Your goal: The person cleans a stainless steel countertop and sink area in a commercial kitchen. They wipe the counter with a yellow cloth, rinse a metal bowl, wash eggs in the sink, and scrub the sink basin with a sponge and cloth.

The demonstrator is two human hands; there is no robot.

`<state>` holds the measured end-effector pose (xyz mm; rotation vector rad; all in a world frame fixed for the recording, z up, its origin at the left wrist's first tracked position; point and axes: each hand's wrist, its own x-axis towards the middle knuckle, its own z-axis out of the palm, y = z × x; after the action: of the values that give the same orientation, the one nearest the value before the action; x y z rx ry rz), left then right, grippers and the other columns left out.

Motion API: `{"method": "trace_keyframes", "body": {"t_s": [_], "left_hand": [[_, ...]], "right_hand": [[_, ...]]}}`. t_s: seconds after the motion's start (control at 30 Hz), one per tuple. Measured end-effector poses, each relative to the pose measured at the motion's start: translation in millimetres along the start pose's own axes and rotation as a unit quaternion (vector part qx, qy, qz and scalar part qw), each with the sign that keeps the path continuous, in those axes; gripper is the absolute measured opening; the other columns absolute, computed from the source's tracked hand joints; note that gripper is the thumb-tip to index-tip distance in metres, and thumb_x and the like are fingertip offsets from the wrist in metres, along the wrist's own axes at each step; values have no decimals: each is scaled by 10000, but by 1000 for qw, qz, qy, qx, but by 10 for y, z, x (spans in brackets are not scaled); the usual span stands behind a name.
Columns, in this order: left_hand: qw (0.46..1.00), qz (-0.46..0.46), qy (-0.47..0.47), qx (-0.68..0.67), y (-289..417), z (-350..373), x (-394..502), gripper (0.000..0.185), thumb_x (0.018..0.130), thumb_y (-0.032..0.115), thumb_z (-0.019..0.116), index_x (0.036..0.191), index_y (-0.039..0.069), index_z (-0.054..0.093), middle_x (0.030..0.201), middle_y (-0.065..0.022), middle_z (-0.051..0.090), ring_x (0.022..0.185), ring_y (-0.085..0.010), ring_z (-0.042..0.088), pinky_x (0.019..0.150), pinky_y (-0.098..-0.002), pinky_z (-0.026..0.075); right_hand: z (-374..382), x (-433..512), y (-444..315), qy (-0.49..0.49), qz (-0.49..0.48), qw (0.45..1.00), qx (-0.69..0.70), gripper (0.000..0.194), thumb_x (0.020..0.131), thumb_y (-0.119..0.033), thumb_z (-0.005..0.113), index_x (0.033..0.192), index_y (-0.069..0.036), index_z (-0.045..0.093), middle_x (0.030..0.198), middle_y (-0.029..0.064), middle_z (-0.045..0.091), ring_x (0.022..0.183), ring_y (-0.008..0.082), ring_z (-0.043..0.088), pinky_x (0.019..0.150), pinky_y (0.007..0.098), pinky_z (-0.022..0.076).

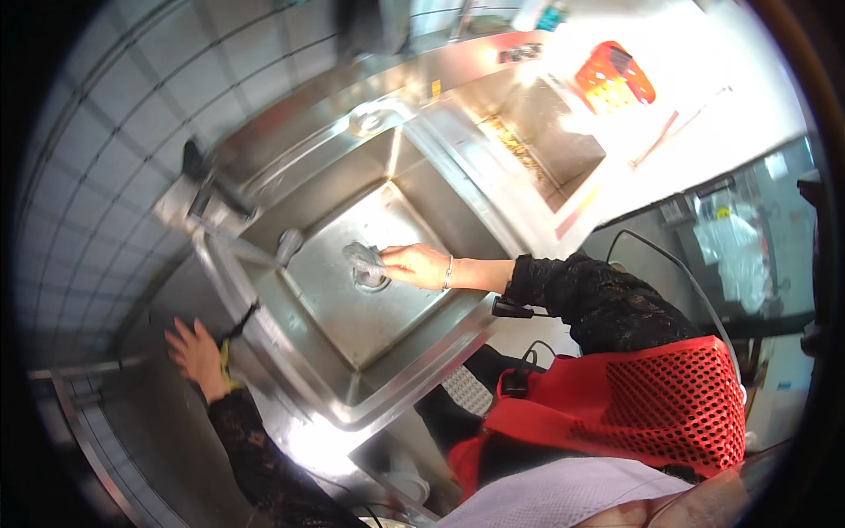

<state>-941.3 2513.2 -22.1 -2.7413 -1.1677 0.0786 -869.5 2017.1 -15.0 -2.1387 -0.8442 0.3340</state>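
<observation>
My right hand [414, 265], with a bracelet at the wrist, reaches into a stainless-steel sink basin [330, 343]. Its fingers pinch a crumpled grey cloth or scrubbing pad [363, 256]; which of the two I cannot tell. Beneath the pad, partly covered, is the round drain [373, 285] in the basin floor. A faucet spout [289, 247] hangs over the basin's left part. To the left of the sink, my left hand [197, 355] lies with fingers spread against a steel surface [158, 389], holding nothing. A yellow band [228, 364] circles that wrist.
A dark-handled faucet [214, 188] rises at the sink's back left. Beyond the right rim lies a second basin [554, 145] with yellowish scraps inside. An orange-red basket [614, 78] stands on the brightly lit counter. A tiled wall [132, 132] borders the left, and a black cable [680, 270] loops at right.
</observation>
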Motion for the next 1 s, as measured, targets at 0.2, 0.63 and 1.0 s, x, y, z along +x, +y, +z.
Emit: {"method": "trace_keyframes", "body": {"t_s": [0.2,0.63,1.0], "left_hand": [[999,-10,-35,-34,-81,164,-416,639,989,621,253,1542,302,219,1612,-86,182,1396,-437,287,1085,-603,279],[938,152,301,76,306,36,-972,527,957,445,454,1397,153,447,1479,-123,402,1325,-335,396,1107,-507,285],[973,180,64,-128,606,-112,249,535,979,494,399,1479,306,379,1582,-57,266,1433,-452,184,1107,-682,146]], "right_hand": [[-1939,-220,275,183,83,945,257,208,971,-189,588,1044,-13,673,852,14,662,783,115,623,732,268,522],[-5048,-2046,2077,377,298,877,-34,255,945,-230,597,1140,-72,641,915,37,654,736,129,606,633,269,508],[-37,801,-329,-137,-41,990,-7,403,884,-56,626,1281,-16,563,1205,150,616,1000,280,631,889,359,498]]}}
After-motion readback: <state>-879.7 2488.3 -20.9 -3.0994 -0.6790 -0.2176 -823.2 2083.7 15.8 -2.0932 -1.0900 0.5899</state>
